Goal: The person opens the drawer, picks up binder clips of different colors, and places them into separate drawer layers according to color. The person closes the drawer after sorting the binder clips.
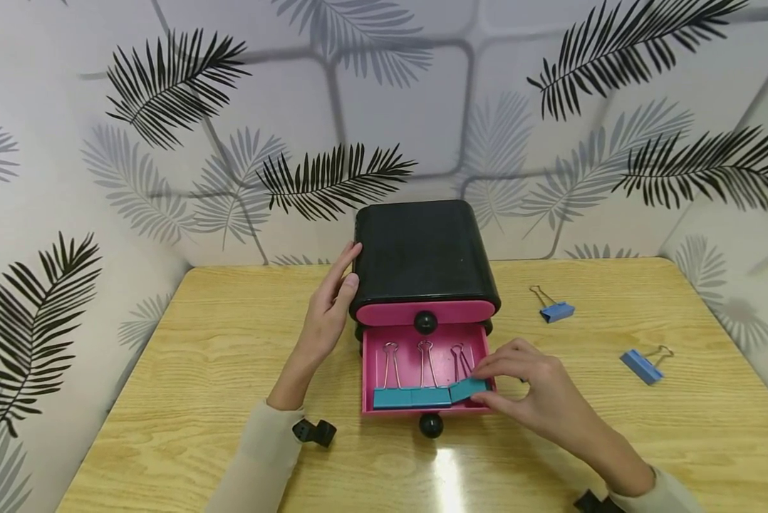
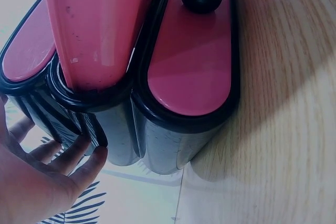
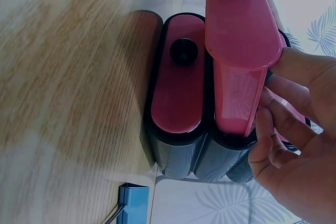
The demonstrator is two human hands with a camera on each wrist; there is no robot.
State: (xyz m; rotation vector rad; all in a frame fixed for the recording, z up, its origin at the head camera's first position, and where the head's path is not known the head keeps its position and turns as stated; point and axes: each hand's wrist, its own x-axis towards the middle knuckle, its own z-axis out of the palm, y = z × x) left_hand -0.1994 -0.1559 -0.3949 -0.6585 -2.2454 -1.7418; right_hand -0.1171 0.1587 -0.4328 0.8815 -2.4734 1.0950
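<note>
Pinched between thumb and fingers of the right hand (image 1: 538,388): rightmost teal binder clip (image 1: 464,390), lower centre of the head frame.
Clip sits slightly tilted at the right end of the pulled-out pink drawer (image 1: 407,360), beside two more teal clips (image 1: 393,397) in a row, wire handles toward the top of the frame. Left hand (image 1: 325,317), fingers extended, rests against the left side of the black cabinet (image 1: 422,249), mid-frame. Two blue clips (image 1: 557,312) lie on the wooden table (image 1: 230,370), right of frame.

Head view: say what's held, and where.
The right hand pinches the rightmost teal binder clip by its body's right end; the left hand holds nothing.
</note>
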